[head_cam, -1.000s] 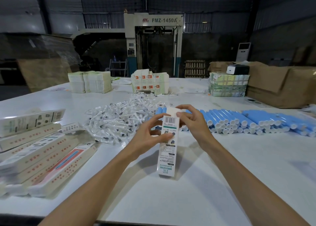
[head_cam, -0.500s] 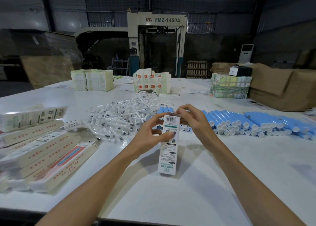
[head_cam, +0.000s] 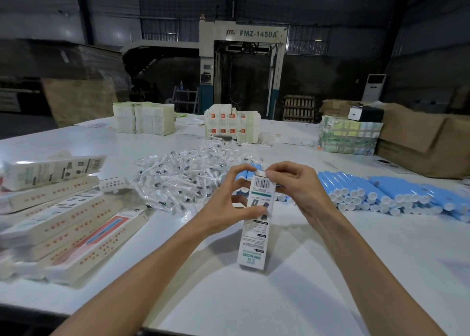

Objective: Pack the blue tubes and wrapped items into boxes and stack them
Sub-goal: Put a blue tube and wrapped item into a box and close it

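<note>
Left hand (head_cam: 223,203), gripping the box (head_cam: 254,244), has raised its fingers to the top; right hand (head_cam: 297,185) pinches the flap (head_cam: 260,173).

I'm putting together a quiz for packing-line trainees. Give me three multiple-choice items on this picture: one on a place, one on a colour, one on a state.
1. Where do the blue plastic tubes lie?
A) on the floor
B) on the right side of the white table
C) inside a drawer

2. What colour are the tubes' caps?
A) red
B) black
C) white

3. How is the tall white cardboard box now?
A) lying flat, untouched
B) held upright by both hands
C) crushed on the floor

Answers:
1 B: the tubes run in a row towards the table's right edge.
2 C: white round ends face the camera.
3 B: the left hand grips its middle and the right hand pinches its top flap.
</note>
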A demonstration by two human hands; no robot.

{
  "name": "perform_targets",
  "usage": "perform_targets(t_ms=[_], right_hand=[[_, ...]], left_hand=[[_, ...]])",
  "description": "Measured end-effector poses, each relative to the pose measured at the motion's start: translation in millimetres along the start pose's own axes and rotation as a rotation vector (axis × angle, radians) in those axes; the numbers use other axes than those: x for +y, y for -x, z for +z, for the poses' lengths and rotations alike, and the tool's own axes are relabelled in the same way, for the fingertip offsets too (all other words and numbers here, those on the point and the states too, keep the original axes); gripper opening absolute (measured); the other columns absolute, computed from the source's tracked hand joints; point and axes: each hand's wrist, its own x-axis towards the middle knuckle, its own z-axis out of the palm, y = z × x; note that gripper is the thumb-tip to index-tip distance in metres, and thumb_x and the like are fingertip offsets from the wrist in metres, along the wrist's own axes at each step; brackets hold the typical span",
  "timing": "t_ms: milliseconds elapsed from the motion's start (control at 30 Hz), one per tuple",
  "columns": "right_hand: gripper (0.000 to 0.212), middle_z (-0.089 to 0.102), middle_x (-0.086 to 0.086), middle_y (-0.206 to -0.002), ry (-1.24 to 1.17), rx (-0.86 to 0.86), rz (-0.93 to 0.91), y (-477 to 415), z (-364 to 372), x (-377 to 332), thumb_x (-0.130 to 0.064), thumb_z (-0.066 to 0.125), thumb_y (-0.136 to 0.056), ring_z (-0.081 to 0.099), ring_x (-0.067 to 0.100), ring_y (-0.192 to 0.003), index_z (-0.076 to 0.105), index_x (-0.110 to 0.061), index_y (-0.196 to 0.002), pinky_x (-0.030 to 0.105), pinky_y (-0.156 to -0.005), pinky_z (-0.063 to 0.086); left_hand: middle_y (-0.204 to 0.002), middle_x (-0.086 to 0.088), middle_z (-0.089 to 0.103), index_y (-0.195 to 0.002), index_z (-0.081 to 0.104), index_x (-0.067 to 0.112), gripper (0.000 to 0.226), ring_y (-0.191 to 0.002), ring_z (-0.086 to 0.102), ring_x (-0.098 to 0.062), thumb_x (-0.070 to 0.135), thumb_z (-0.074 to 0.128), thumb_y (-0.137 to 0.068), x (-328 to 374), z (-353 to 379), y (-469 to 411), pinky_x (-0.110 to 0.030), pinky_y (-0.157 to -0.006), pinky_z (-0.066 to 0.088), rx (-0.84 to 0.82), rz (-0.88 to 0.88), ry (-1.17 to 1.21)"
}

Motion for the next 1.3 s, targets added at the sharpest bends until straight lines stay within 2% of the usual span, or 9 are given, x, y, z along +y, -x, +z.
perform_targets(t_ms=[200, 367, 500, 667, 833, 967, 1133, 1233, 1300], right_hand=[[0.003, 0.08, 0.014, -0.096, 0.02, -0.079, -0.027, 2, -5, -5, -0.011, 0.079, -0.09, 0.077, 0.027, -0.093, 0.082, -0.011, -0.092, 0.031, -0.08, 0.063], [0.015, 0.079, 0.012, -0.107, -0.026, -0.099, -0.033, 7, -3, 2, -0.014, 0.07, -0.099, 0.076, 0.027, -0.103, 0.079, -0.006, -0.109, 0.029, -0.084, 0.06], [0.019, 0.078, 0.006, -0.112, -0.007, -0.047, -0.06, 13, 10, 16, -0.012, 0.072, -0.098, 0.075, 0.022, -0.103, 0.076, -0.01, -0.117, 0.028, -0.083, 0.06], [0.017, 0.08, 0.0, -0.107, 0.064, 0.012, -0.109, 13, 14, 23, -0.013, 0.074, -0.097, 0.075, 0.018, -0.099, 0.079, -0.013, -0.113, 0.025, -0.083, 0.059], [0.013, 0.081, 0.001, -0.1, 0.06, 0.028, -0.12, 13, 12, 23, -0.011, 0.075, -0.095, 0.077, 0.02, -0.093, 0.082, -0.011, -0.106, 0.027, -0.081, 0.061], [0.011, 0.081, 0.001, -0.095, 0.073, 0.024, -0.122, 12, 13, 22, -0.011, 0.075, -0.096, 0.078, 0.02, -0.089, 0.083, -0.015, -0.102, 0.03, -0.08, 0.063], [0.016, 0.079, -0.004, -0.107, 0.043, 0.039, -0.109, 11, 16, 35, -0.021, 0.071, -0.1, 0.075, 0.016, -0.102, 0.078, -0.021, -0.114, 0.03, -0.087, 0.06], [0.034, 0.076, -0.004, -0.123, -0.146, 0.027, 0.014, 11, 20, 43, -0.038, 0.066, -0.102, 0.071, 0.015, -0.116, 0.067, -0.03, -0.135, 0.033, -0.098, 0.058], [0.037, 0.076, -0.001, -0.123, -0.146, -0.021, 0.104, 13, 21, 48, -0.049, 0.058, -0.104, 0.071, 0.017, -0.115, 0.066, -0.03, -0.135, 0.036, -0.097, 0.055]], left_hand=[[-0.123, 0.008, 0.075, -0.149, 0.041, 0.044, 0.089, -0.102, 0.076, -0.026, 0.038, 0.097, -0.079, 1, -1, 0, -0.038, -0.086, 0.066, 0.015, -0.012, -0.004], [-0.123, 0.011, 0.075, -0.146, 0.045, 0.04, 0.08, -0.112, 0.073, -0.016, 0.038, 0.094, -0.083, -1, 2, 0, -0.037, -0.094, 0.063, 0.067, 0.002, -0.001], [-0.121, 0.005, 0.076, -0.149, 0.044, 0.04, 0.085, -0.105, 0.075, -0.023, 0.041, 0.096, -0.082, -7, 1, -1, -0.032, -0.086, 0.063, 0.117, -0.049, 0.041], [-0.118, 0.001, 0.076, -0.146, 0.047, 0.039, 0.084, -0.098, 0.076, -0.033, 0.042, 0.097, -0.079, -12, 1, 0, -0.035, -0.082, 0.064, 0.118, -0.086, 0.067], [-0.12, 0.002, 0.075, -0.145, 0.047, 0.039, 0.081, -0.099, 0.076, -0.035, 0.042, 0.096, -0.081, -9, 2, 1, -0.045, -0.087, 0.067, 0.11, -0.095, 0.044], [-0.118, 0.002, 0.075, -0.141, 0.05, 0.038, 0.076, -0.095, 0.078, -0.033, 0.041, 0.096, -0.081, -4, 2, 3, -0.039, -0.079, 0.067, 0.116, -0.083, 0.041], [-0.118, -0.001, 0.076, -0.141, 0.05, 0.037, 0.069, -0.101, 0.077, -0.034, 0.028, 0.093, -0.087, -5, 7, 4, -0.046, -0.088, 0.066, 0.134, -0.09, 0.066], [-0.119, -0.001, 0.078, -0.14, 0.05, 0.036, 0.068, -0.106, 0.076, -0.025, 0.024, 0.091, -0.088, -3, 8, 3, -0.035, -0.087, 0.063, 0.167, -0.089, 0.108], [-0.117, -0.003, 0.08, -0.137, 0.049, 0.035, 0.066, -0.108, 0.075, -0.02, 0.02, 0.089, -0.087, -1, 5, 3, -0.028, -0.086, 0.061, 0.193, -0.082, 0.135]])
